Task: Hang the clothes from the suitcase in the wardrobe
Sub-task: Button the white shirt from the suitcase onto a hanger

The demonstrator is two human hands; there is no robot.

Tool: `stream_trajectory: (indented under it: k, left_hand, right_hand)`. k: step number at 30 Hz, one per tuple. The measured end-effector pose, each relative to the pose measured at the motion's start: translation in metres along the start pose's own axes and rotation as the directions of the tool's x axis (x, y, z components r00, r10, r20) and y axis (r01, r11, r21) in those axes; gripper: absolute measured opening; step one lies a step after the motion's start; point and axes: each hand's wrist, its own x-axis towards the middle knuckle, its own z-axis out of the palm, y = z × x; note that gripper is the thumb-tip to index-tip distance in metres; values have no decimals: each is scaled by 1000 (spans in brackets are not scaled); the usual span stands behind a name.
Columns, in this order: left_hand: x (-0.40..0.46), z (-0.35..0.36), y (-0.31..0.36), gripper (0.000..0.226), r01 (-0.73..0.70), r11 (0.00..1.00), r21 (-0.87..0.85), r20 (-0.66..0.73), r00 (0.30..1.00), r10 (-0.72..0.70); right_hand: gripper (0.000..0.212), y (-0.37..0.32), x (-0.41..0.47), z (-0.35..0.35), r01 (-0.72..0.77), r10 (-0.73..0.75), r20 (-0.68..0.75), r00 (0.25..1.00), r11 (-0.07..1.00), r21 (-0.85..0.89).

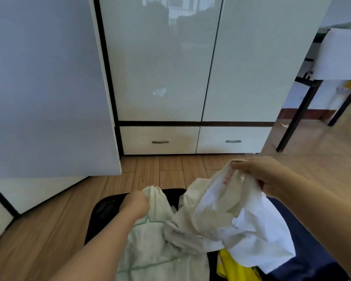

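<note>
Red print on the white garment (231, 203) is too blurred to read; the right hand (265, 175) grasps its bunched top at 3 o'clock. The left hand (135, 203) clutches a pale green-trimmed garment (154, 240) over the black suitcase (103, 209) at 6. The wardrobe (190, 67) stands at 12, doors closed; yellow cloth (237, 270) is cut off below

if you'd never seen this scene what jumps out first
Two bare hands low in the frame lift pale clothes out of a black suitcase on the wooden floor: the right hand grips a bunched white garment, the left hand a cream garment with green lines. Behind them a white wardrobe fills the upper frame, one door swung open at left.
</note>
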Motion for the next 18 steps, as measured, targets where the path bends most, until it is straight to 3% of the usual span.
stream_trajectory:
  k: [6, 12, 14, 18]
  left_hand:
    - [11, 38, -34, 22, -27, 928, 371, 155, 987, -33]
    - [13, 38, -35, 16, -151, 926, 345, 108, 987, 120]
    - [11, 32, -28, 25, -147, 902, 405, 79, 989, 126]
    - [-8, 16, 1, 37, -101, 717, 690, 35, 994, 107]
  right_hand:
    - [40, -10, 17, -3, 81, -69, -99, 993, 990, 118]
    - [47, -26, 24, -11, 128, -109, -142, 984, 982, 136]
    - [45, -26, 25, -12, 113, -93, -142, 985, 984, 138]
    - [42, -27, 21, -12, 83, -64, -136, 989, 986, 147]
